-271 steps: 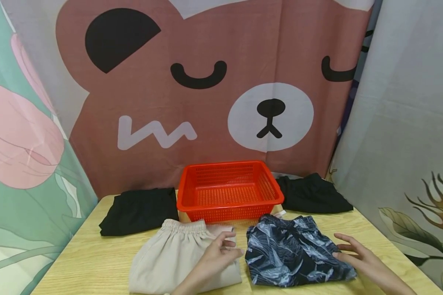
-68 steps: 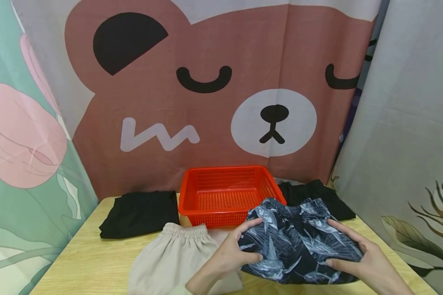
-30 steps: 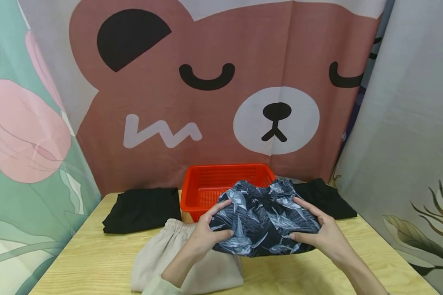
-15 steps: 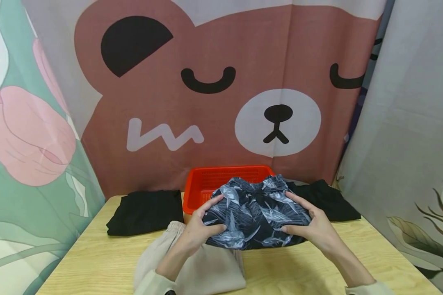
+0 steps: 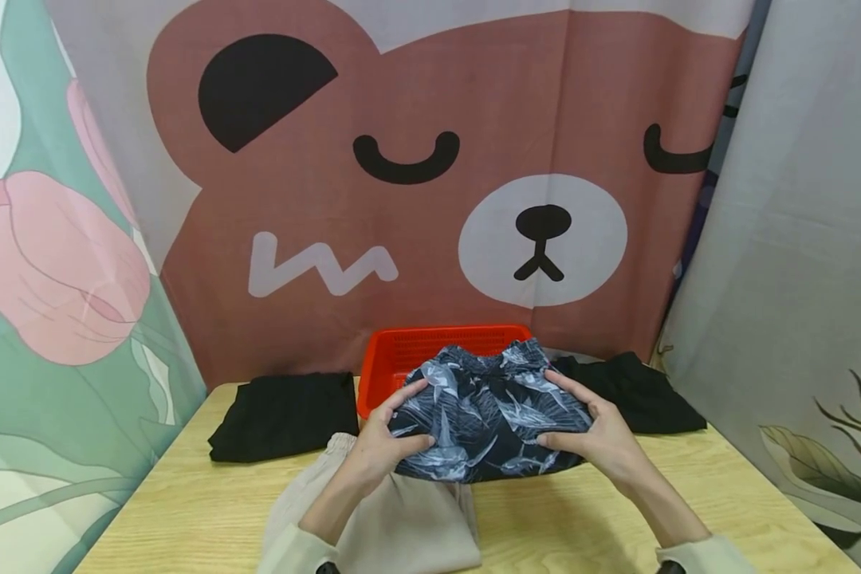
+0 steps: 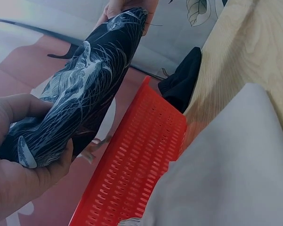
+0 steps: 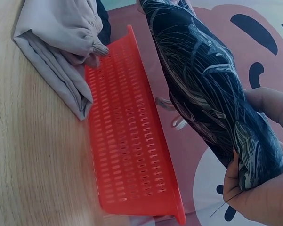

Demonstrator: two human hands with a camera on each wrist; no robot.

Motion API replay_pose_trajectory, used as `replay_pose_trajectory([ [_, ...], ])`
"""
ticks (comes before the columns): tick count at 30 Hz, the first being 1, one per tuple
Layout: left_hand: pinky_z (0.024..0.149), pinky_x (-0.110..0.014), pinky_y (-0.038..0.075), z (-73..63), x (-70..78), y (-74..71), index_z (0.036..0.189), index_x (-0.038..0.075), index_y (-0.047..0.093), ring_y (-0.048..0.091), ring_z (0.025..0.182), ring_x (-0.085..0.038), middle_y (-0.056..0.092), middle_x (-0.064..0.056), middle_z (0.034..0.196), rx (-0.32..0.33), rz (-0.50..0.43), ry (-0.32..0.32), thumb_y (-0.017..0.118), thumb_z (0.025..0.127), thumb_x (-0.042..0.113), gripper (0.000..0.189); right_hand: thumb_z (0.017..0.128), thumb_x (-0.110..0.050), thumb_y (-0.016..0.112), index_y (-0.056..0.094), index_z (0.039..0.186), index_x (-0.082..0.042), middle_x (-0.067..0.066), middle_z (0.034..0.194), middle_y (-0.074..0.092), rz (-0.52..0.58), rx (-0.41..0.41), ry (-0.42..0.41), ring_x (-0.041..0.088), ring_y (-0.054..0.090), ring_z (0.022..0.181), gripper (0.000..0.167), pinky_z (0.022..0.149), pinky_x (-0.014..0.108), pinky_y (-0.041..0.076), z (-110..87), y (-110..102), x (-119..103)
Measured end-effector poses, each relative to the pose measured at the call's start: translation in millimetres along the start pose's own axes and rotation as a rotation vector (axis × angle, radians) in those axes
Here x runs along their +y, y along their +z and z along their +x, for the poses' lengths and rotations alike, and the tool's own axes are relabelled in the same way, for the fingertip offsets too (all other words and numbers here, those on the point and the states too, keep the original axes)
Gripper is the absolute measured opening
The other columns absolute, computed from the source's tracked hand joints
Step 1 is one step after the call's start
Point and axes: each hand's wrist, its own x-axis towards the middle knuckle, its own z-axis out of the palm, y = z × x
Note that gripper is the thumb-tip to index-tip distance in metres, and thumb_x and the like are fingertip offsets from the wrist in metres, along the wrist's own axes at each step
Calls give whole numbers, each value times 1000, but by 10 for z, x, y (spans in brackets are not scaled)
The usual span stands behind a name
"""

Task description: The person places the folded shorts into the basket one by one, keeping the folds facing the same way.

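Observation:
Between my two hands I hold a folded pair of dark shorts with a grey-white leaf-like print and a gathered waistband. My left hand grips its left side, thumb on the front face. The right hand grips the opposite side in the same way. Both wrist views show the shorts raised off the table, the fingers curled beneath. In the head view the shorts cover the front of a red plastic basket. Folded beige shorts lie below my left forearm, partly hidden by it.
A folded black garment lies left of the basket, and another black garment lies to its right. The wooden table runs back to a curtain with a bear print. Grey patterned cloth hangs along the right side.
The printed shorts lay on the table at first, beside the beige ones. My hands took hold of both sides, lifted them, and moved them left and forward to the basket's front. Lately they barely move.

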Motion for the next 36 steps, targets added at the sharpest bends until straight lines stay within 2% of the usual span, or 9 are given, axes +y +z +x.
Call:
replay_pose_trajectory([
  [7,99,-49,42,20,-7,-2,143,25,50,32,131,-36,31,-11,151,1,4,-12,74,78,-1,74,71,-12,86,44,147,-21,11,155,27,34,-14,5,34,30,136,87,105,61,26,19,-4,8],
  [21,100,-55,37,57,19,-80,141,26,51,30,132,-35,31,-8,152,29,38,-9,74,78,-1,73,72,-15,86,45,146,-23,11,153,29,15,-28,-16,35,30,136,85,104,62,28,148,40,13],
  [26,99,-54,40,108,26,-109,142,26,51,28,133,-37,29,-9,152,25,36,-13,74,78,-2,73,71,-13,86,46,145,-21,12,152,31,20,-22,-37,34,29,136,85,104,62,27,206,47,16],
  [31,99,-53,40,165,27,-134,142,27,51,29,132,-38,29,-10,152,13,44,-23,74,79,-1,73,71,-13,87,46,145,-21,13,152,32,16,-18,-34,34,34,133,85,103,59,30,263,36,24],
  [36,100,-54,39,224,28,-170,141,26,51,33,130,-36,33,-10,150,14,64,-4,74,79,-2,72,71,-17,87,46,145,-22,12,153,30,-18,-19,-20,36,30,135,85,104,62,26,334,45,28],
])
